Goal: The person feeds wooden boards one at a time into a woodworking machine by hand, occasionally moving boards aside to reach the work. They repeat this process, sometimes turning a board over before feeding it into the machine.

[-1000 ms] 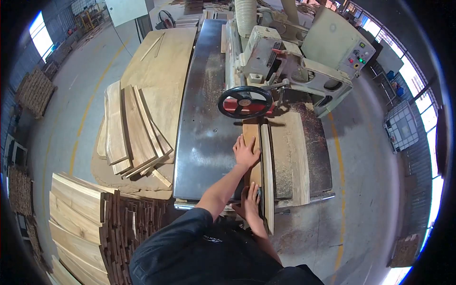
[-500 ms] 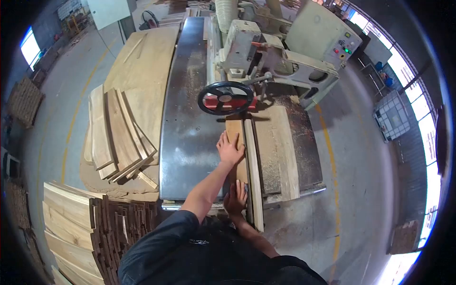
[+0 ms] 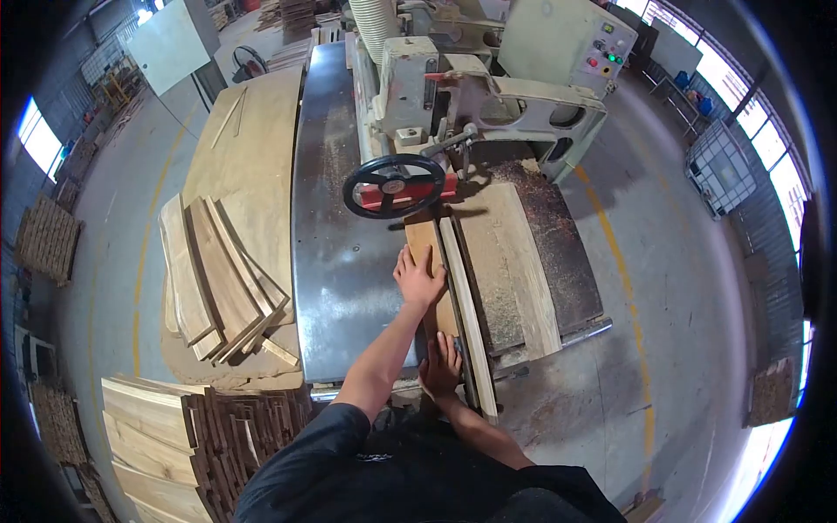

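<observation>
Pale wood, a narrow flat board (image 3: pixel 425 237), lies lengthwise on the dark steel table (image 3: pixel 336 261) of the machine, with its far end just under the black round handwheel (image 3: pixel 394 185). The left hand (image 3: pixel 418 277) lies open on top of the board, palm down and fingers spread. The right hand (image 3: pixel 441 364) is also open, its fingers laid flat on the near end of the board. A long thin strip (image 3: pixel 466 301) stands on its edge and touches the right side of the board. Rough sawdust (image 3: pixel 540 227) covers the surface beyond the strip. Uneven planks (image 3: pixel 218 270) lie stacked to the left of the table.
</observation>
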`<act>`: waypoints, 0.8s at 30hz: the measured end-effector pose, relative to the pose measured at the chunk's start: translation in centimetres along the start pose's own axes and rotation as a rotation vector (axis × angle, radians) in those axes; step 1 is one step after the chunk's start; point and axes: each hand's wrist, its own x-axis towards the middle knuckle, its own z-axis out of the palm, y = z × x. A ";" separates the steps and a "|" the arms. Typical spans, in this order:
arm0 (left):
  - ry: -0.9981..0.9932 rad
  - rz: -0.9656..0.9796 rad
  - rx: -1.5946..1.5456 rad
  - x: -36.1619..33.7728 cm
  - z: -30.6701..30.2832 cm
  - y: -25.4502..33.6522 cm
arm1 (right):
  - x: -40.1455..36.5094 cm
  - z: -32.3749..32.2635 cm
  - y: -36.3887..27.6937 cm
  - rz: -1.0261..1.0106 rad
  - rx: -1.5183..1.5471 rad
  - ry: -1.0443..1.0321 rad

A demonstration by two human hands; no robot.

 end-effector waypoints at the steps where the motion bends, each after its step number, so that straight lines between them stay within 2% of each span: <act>1: -0.013 -0.003 -0.008 0.0 -0.1 0.0 | 0.0 0.2 0.1 -0.012 -0.004 0.024; 5: -0.013 -0.005 -0.004 0.0 -0.3 0.1 | -0.2 0.6 0.1 -0.037 -0.014 0.066; 24: -0.030 -0.052 -0.011 -0.3 -0.4 0.2 | -0.3 -0.3 0.1 -0.002 0.020 -0.012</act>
